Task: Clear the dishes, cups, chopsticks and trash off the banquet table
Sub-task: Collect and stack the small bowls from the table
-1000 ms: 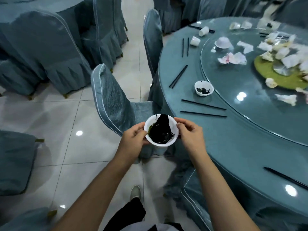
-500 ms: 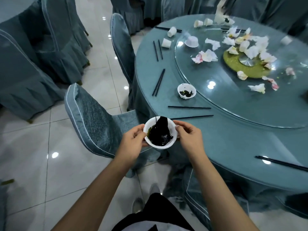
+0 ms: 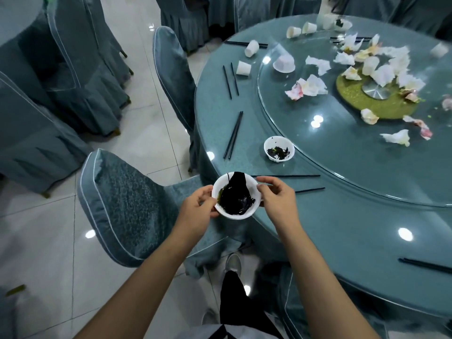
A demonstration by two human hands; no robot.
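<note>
while i hold the white bowl (image 3: 236, 196) off the desk (image 3: 342, 228), just outside its near rim and above the gap beside the chair (image 3: 127, 206), the left hand (image 3: 195, 211) and right hand (image 3: 277, 203) each pinch its rim with curled fingers. dark sauce coats the inside and climbs the far wall, so any forward tilt would, i judge, spill it onto the cloth or the chair seat. a slip is also likely, since only the rim is held. a second bowl (image 3: 278, 149) with dark scraps sits on the desk near the glass turntable (image 3: 342, 152); loose chopsticks (image 3: 286, 176) lie just beyond my right hand and could roll off if brushed. paper cups (image 3: 243, 68) and crumpled napkins (image 3: 310, 85) sit well apart, farther in. open room: the tiled floor (image 3: 44, 241) to the left; the chair crowds the desk edge, narrowing my path.
</note>
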